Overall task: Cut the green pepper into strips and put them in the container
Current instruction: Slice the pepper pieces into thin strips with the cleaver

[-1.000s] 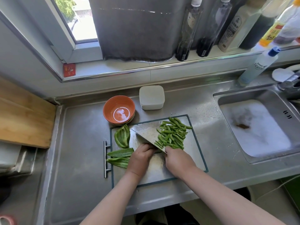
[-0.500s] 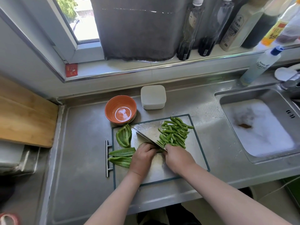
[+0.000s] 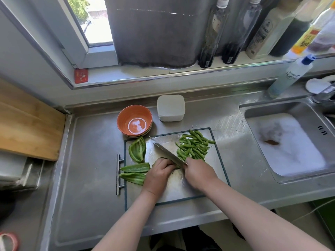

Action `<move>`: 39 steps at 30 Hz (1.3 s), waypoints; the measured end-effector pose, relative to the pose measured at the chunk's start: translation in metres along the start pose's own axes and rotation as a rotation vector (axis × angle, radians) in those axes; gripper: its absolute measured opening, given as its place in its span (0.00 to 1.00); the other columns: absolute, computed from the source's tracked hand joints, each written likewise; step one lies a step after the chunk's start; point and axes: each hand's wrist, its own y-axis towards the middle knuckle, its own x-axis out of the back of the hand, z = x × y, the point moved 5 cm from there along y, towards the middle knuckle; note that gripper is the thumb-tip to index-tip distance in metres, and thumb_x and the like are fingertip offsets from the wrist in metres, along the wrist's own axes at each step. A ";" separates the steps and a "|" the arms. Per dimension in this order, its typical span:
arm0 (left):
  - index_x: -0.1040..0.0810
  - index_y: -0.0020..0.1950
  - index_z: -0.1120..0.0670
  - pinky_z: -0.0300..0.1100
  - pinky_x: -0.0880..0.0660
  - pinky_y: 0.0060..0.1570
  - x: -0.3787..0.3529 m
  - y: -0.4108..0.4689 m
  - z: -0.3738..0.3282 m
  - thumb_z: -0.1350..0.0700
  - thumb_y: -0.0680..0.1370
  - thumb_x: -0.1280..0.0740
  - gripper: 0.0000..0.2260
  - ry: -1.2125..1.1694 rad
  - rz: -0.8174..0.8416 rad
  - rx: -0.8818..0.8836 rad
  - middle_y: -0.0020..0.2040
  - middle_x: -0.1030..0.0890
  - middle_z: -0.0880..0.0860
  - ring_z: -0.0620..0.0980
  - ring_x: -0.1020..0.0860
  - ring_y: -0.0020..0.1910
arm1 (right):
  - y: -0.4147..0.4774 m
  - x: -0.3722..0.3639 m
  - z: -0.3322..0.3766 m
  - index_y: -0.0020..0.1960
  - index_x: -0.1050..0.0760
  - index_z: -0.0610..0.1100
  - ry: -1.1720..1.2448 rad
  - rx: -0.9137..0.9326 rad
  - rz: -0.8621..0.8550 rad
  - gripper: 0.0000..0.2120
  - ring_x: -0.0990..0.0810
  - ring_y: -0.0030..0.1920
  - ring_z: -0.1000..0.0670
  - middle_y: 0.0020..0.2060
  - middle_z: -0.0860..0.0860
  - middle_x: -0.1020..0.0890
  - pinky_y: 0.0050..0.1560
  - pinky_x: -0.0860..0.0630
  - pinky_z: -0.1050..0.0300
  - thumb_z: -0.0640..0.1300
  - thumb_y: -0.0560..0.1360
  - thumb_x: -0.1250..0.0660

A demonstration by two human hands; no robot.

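While right hand point(image 3: 198, 172) grips knife point(image 3: 166, 153) and left hand point(image 3: 159, 173) holds pepper point(image 3: 176, 166), bowl point(image 3: 134, 122) and container point(image 3: 171, 107) stand behind board point(image 3: 181, 189)

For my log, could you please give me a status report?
Right hand grips knife, left hand holds pepper piece. Strips piled on board, three uncut pieces. No obstruction.

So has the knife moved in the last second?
Yes. The knife blade has tipped upright, its spine swinging left, away from the strips on the cutting board.
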 end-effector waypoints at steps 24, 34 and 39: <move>0.14 0.49 0.53 0.36 0.27 0.48 0.002 0.000 0.005 0.59 0.72 0.28 0.07 -0.078 -0.077 0.006 0.48 0.17 0.52 0.48 0.24 0.50 | -0.038 -0.002 -0.007 0.48 0.35 0.47 -0.086 0.061 -0.040 0.02 0.27 0.37 0.43 0.35 0.50 0.29 0.32 0.38 0.51 0.41 0.79 0.44; 0.13 0.48 0.52 0.34 0.28 0.47 0.003 0.001 0.004 0.54 0.76 0.33 0.08 -0.060 -0.106 -0.004 0.46 0.17 0.49 0.47 0.23 0.48 | -0.034 0.002 -0.010 0.50 0.32 0.47 -0.055 0.075 -0.006 0.03 0.28 0.39 0.44 0.37 0.51 0.28 0.33 0.38 0.51 0.43 0.80 0.44; 0.14 0.45 0.53 0.42 0.24 0.38 0.000 0.001 0.005 0.54 0.77 0.33 0.08 -0.035 -0.109 0.007 0.44 0.18 0.49 0.50 0.22 0.44 | -0.023 -0.002 -0.004 0.47 0.33 0.47 -0.020 0.043 0.032 0.03 0.25 0.40 0.43 0.37 0.50 0.27 0.32 0.37 0.52 0.41 0.79 0.44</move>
